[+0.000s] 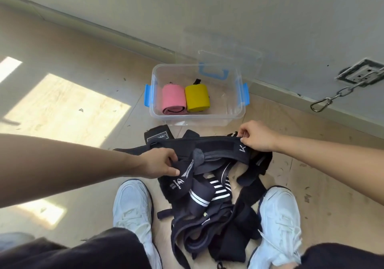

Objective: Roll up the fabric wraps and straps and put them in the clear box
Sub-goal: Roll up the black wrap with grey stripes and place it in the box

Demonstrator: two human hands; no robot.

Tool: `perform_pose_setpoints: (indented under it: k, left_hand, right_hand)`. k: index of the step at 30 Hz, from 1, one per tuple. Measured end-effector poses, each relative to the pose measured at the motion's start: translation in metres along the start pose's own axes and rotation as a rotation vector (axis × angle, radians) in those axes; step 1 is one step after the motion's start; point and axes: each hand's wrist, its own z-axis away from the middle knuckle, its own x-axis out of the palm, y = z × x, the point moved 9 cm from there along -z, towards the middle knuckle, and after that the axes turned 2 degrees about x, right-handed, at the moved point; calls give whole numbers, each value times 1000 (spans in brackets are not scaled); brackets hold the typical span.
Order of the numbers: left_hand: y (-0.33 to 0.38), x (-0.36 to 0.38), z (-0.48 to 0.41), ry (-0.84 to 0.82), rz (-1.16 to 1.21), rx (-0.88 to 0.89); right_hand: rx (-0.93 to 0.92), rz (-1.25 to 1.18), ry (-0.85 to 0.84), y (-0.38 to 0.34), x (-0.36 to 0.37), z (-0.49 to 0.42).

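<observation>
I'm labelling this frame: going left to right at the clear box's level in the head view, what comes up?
Left blue plastic latch → pink rolled fabric wrap → yellow rolled fabric wrap → right blue plastic latch → silver metal chain with carabiner

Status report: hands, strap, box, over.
Right hand pinches end of black strap, left hand grips logo wrap. Clear box open, pink roll and yellow roll inside. Tangled black pile unrolled between shoes.

Arms extended forward, left hand (164, 162) grip curled closed, right hand (256, 137) grip pinching
</observation>
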Motion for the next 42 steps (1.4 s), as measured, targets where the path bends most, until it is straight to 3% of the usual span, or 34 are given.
perform_pose_setpoints:
  k: [4, 8, 11, 14, 18, 21, 29, 31, 35, 39, 42]
  left_hand:
    - [7, 5, -3, 9, 58, 72]
    - [16, -1, 1, -32, 139, 168]
    - [15, -9, 6, -2, 248, 178]
    - [6, -10, 6, -2, 345, 70]
    - [8, -20, 3, 20, 74, 22]
    - [20, -29, 5, 9, 1, 34]
    - [39, -22, -8, 96, 114, 38]
    - [46, -14, -5, 114, 147, 114]
    - [58, -7, 6, -12, 134, 236]
    - [74, -22, 8, 1, -74, 349]
    - [61, -6, 27, -110, -300, 407]
  right_hand:
    - [-118, 154, 125, -32, 2, 5]
    - [-310, 22, -45, -77, 32, 10]
    - [-262, -152, -139, -83, 51, 6]
    - [-205, -415, -147, -83, 58, 2]
    - [-189, -644, -145, -88, 56, -1]
    - [-207, -705, -133, -93, 46, 0]
    - [-228, -777, -69, -81, 29, 1]
    - [-235, -727, -42, -73, 30, 0]
    - [-277, -445, -41, -59, 34, 0]
    - [-275, -302, -16, -62, 41, -4]
    - [-78, -50, 128, -9, 26, -20]
